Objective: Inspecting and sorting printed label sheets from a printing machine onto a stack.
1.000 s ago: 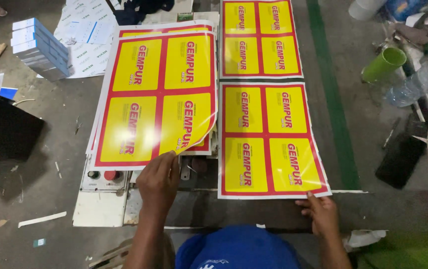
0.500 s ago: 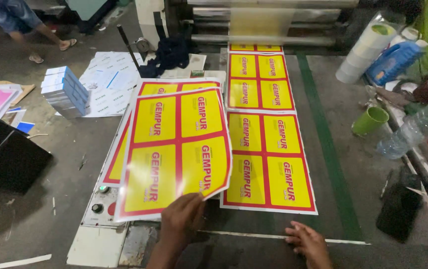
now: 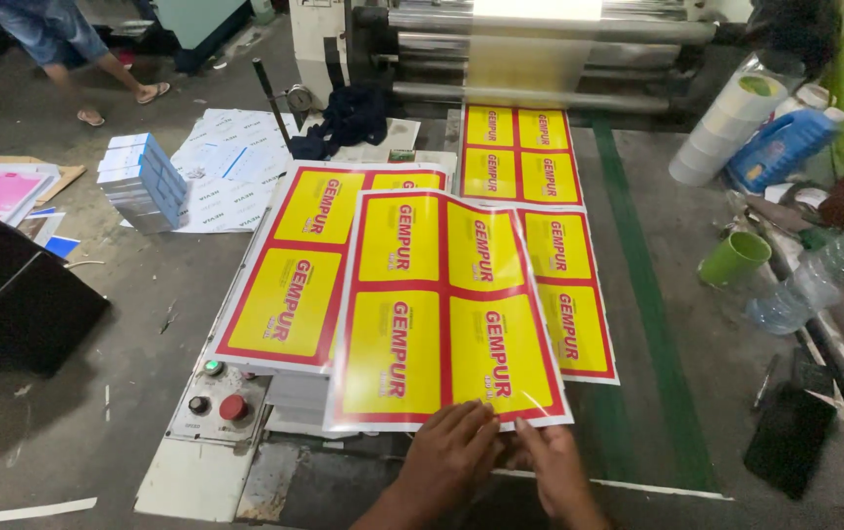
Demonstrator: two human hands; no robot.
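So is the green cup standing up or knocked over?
Standing up. The green plastic cup sits on its base on the grey work surface, open mouth facing up.
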